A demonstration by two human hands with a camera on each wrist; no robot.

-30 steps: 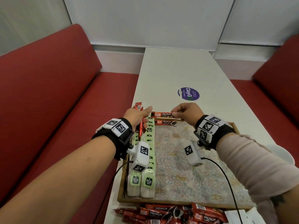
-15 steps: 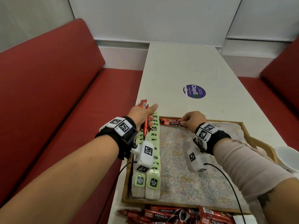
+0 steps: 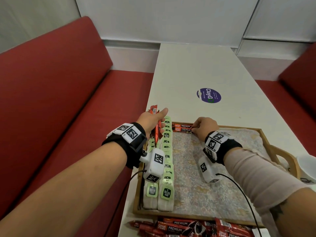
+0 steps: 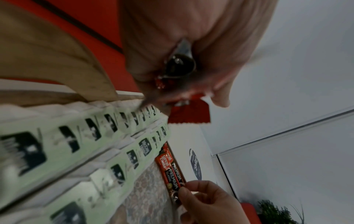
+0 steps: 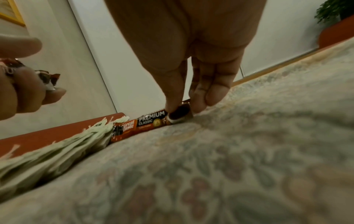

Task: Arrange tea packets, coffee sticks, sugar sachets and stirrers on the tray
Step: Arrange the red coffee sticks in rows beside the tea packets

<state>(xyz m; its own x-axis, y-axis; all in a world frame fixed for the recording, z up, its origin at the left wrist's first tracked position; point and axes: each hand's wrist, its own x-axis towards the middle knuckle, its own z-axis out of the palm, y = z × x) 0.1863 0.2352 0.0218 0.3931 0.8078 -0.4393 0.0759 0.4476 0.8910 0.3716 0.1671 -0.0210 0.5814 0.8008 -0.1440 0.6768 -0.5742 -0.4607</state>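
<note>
Stick (image 3: 183,130) lowered, between right fingers (image 5: 173,97) (tray's far edge)

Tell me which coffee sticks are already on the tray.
The two coffee sticks at the tray's far edge, touched by the right hand; the rest are held or off-tray.

Counted 1 wooden tray (image 3: 195,216) w/ 1 floral cloth liner (image 3: 193,170) on 1 white table (image 3: 196,69); 2 rows of green-tagged tea packets (image 3: 166,161) ran down its left side, too overlapped for an exact no. per row. 2 coffee sticks (image 3: 182,127) lay side by side at the far edge, a few more sat in the left hand (image 3: 151,119) (no. unclear), & a loose pile of coffee sticks (image 3: 188,227) lay before the tray, approx. a dozen or so. Also 2 hands, 1 purple round sticker (image 3: 209,95), 1 white cup (image 3: 307,165).
</note>
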